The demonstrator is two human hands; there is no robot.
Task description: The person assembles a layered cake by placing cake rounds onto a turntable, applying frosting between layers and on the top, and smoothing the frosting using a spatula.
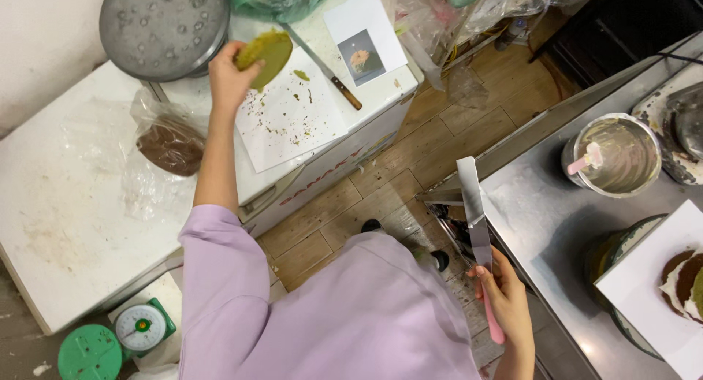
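Head view: left hand (231,76) is pinching a green cake round (265,56) at upper left of the frame, tilting it over the white paper sheet (289,120), likely so crumbs are landing there. Right hand (505,296) is gripping a pink-handled spatula (474,211) at lower right, blade's long axis running near vertical, tip pointing up-frame, held off the steel worktop (542,211) edge. A knife (326,69) is lying beside the paper.

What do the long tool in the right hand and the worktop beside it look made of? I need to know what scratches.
The spatula: blade looks like polished metal, bright and mirror-like; the handle seems pink plastic. The worktop: probably brushed stainless steel, grey with a dull sheen and soft reflections.
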